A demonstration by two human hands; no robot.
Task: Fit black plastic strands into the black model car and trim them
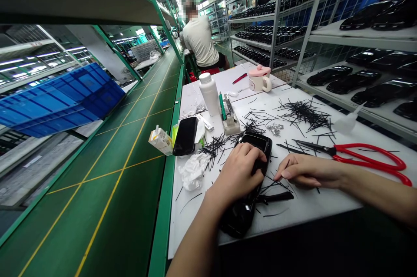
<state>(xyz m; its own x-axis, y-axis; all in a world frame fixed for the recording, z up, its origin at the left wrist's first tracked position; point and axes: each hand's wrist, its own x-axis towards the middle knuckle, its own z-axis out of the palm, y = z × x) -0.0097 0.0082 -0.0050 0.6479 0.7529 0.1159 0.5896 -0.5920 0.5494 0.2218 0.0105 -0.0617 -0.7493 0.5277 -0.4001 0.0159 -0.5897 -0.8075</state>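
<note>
My left hand (239, 173) lies over a glossy black toy car body (246, 207) on the white worktable (325, 199), fingers curled on its top, gripping it. My right hand (302, 172) rests on the table just right of the car, its fingers pinched together among thin black sticks (302, 114); whether one is between them is too small to tell. Loose black sticks lie scattered all around both hands.
Red-handled scissors (368, 157) lie right of my right hand. Behind are a phone (185, 136), crumpled tissue (193, 170), white bottle (209, 93), pink-lidded mug (259, 78) and small screws (275, 128). A green conveyor (107, 181) runs left; racks of black car bodies (355, 79) stand right. A person (200, 40) sits ahead.
</note>
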